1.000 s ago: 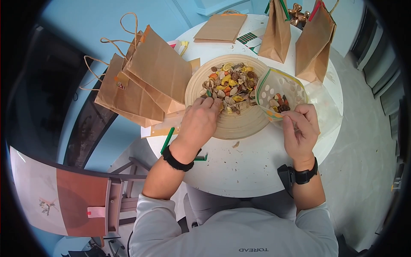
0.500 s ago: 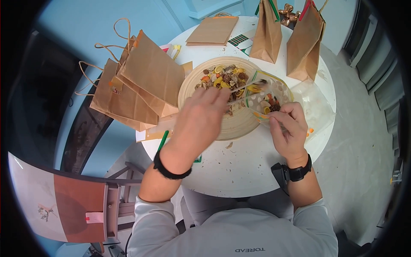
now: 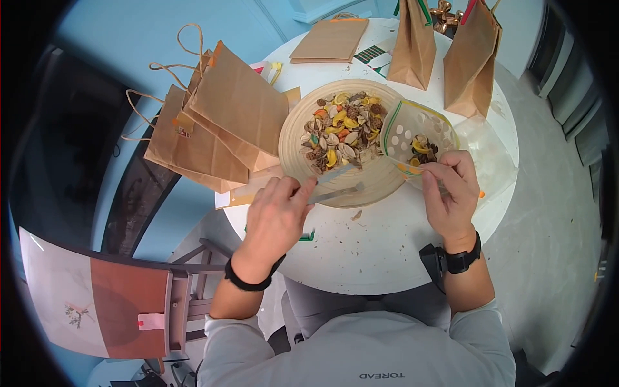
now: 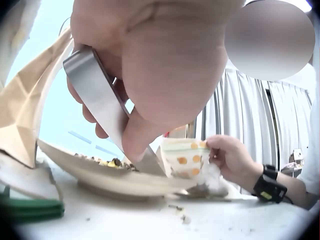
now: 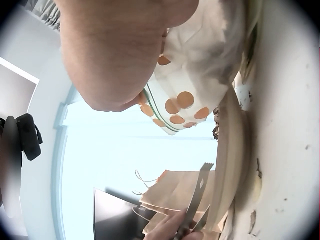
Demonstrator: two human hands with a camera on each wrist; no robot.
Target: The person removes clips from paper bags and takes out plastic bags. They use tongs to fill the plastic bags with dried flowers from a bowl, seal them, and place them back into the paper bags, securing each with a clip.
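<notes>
Metal tongs [image 3: 336, 192] are gripped in the left hand [image 3: 274, 216], their two arms apart over the near part of a round wooden plate [image 3: 380, 190]. In the left wrist view the thumb presses along the tongs [image 4: 97, 95]. Dried petals, cones and yellow and orange slices [image 3: 345, 129] lie heaped on the plate. At the plate's right edge the right hand [image 3: 453, 193] pinches the near rim of a dotted zip bag [image 3: 412, 126], its mouth apart, with some dried pieces [image 3: 423, 149] inside. The right wrist view shows the bag's orange dots [image 5: 185, 100] below the hand.
Brown paper bags [image 3: 238, 109] stand left of the plate, two more [image 3: 474, 64] stand at the back right, and a flat one [image 3: 330, 40] lies at the back. A clear plastic bag [image 3: 493, 155] lies at right. Green clips [image 3: 308, 237] and crumbs are on the white table [image 3: 361, 258].
The left hand went from the heap towards the bag with the tongs, then drew back to the plate's near edge. Yellow pieces now show in the bag. The right hand keeps its pinch.
</notes>
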